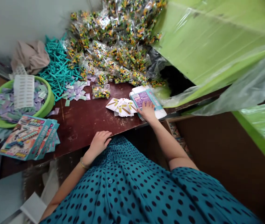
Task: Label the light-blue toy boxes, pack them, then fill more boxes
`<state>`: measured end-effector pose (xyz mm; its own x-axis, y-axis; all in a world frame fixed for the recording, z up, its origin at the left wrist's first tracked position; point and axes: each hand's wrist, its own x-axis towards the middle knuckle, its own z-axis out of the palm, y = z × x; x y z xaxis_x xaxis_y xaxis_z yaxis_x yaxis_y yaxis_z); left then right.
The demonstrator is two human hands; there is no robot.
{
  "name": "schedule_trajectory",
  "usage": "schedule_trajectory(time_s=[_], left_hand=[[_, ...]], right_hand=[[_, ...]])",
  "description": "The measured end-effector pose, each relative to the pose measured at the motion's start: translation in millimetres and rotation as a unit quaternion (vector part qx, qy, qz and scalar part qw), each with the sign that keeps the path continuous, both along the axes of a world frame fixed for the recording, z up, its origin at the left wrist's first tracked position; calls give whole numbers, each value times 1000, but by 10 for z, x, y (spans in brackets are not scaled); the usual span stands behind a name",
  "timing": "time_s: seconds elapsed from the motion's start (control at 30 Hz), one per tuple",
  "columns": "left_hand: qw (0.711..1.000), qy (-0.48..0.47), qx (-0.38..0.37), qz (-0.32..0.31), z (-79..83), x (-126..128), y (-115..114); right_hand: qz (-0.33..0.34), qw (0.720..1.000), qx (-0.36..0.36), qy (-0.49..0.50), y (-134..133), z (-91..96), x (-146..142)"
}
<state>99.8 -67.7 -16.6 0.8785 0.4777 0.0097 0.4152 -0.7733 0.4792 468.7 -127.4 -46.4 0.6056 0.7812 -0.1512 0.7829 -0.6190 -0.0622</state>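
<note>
Right hand (147, 111) open-fingered on carton stack (146, 98) by table (83, 119) edge — left hand (99, 141) slack, empty, edge-side.

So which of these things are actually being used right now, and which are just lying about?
In use: right hand resting on the flat blue boxes; folded leaflets just beside it; left hand on the table edge.
Lying about: bagged pieces, teal sticks, green bowl of slips, printed packs, cloth.
</note>
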Motion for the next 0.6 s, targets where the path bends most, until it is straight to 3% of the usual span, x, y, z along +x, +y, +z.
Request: schedule_trajectory(time_s=[0.13, 0.23, 0.3, 0.37, 0.43, 0.5, 0.53, 0.6], left_hand=[[1000, 5, -9, -9, 37, 23, -27], [999, -17, -47, 15, 96, 9, -9], [991, -55, -114, 50, 156, 46, -16], [956, -138, -244, 87, 243, 139, -23], [863, -257, -414, 134, 353, 267, -1], [730, -358, -535, 231, 464, 372, 69], [670, -396, -553, 297, 511, 397, 118], [589, -454, -534, 403, 567, 369, 216]], right_hand=[[53, 998, -24, -11, 90, 258, -18], [55, 998, -30, -6, 114, 647, 126], [35, 999, 15, -32, 65, 961, 114], [50, 991, 106, -58, -23, 1224, -163], [155, 965, 208, -41, -102, 1353, -725], [365, 890, 271, 34, -117, 1327, -1394], [436, 850, 289, 59, -88, 1272, -1684], [457, 819, 326, 119, 47, 1134, -2046]])
